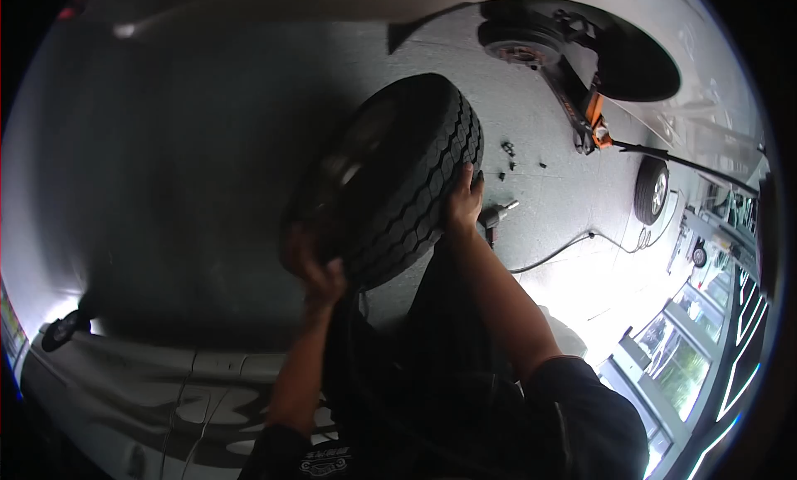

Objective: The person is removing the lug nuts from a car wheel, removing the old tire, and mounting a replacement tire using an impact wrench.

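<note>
The left hand (314,268) grips the lower edge of the wheel (419,185), its fingers blurred; the right hand (466,204) clasps the tread at the right. The wheel leans between both hands, touching each; whether it meets the floor (564,202) is unclear. Just right lie a power wrench (496,217) and loose nuts (509,149). Beyond, near an orange jack (595,119), the hub (523,54) appears bare: wheel and nuts are not yet on it.

Blk tire (405,174), zigzag tread twd R, tilted, mid-view
</note>
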`<state>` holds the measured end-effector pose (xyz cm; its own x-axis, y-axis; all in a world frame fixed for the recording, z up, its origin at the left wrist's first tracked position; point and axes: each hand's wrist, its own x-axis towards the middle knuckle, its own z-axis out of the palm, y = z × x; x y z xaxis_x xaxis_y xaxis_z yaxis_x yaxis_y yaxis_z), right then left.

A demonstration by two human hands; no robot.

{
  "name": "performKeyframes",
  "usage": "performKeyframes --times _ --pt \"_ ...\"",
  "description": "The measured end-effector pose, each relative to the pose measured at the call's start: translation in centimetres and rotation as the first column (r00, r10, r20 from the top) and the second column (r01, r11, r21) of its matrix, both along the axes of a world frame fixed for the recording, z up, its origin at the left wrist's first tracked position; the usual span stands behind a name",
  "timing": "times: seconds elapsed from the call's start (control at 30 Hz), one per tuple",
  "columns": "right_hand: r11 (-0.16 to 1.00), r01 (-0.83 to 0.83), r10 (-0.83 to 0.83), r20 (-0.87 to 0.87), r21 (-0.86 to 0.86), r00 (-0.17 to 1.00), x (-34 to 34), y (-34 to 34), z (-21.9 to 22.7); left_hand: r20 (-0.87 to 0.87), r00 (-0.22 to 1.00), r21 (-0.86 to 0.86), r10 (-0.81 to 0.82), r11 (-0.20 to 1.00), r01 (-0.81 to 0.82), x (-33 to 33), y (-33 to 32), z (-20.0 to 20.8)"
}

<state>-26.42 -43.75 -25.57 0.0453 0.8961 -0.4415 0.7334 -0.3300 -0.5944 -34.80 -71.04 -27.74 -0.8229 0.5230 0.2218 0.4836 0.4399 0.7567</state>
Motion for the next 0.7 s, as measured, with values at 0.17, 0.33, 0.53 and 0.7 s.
performKeyframes --times 0.17,0.33,0.53,0.7 --pt "0.911 0.262 -0.262 0.042 -0.317 0.964 4.8 15.3 -4.8 -0.190 0.981 -0.569 -0.045 0.819 -0.072 1.7 -0.2 -3.8" --pt "0.971 0.148 -0.125 0.131 -0.186 0.984 13.4 28.9 -9.3 -0.265 0.961 -0.374 -0.085 0.927 -0.021 4.6 21.9 1.0" --pt "0.657 -0.498 0.568 0.062 0.566 0.821 18.4 32.3 -4.7 -0.012 0.950 -0.260 -0.311 0.919 0.297 7.4 37.3 3.6" --pt "0.945 -0.262 0.326 -0.546 0.194 0.771 23.3 47.4 -7.1 -0.273 0.933 -0.090 -0.234 0.972 0.218 3.6 40.4 -3.4"
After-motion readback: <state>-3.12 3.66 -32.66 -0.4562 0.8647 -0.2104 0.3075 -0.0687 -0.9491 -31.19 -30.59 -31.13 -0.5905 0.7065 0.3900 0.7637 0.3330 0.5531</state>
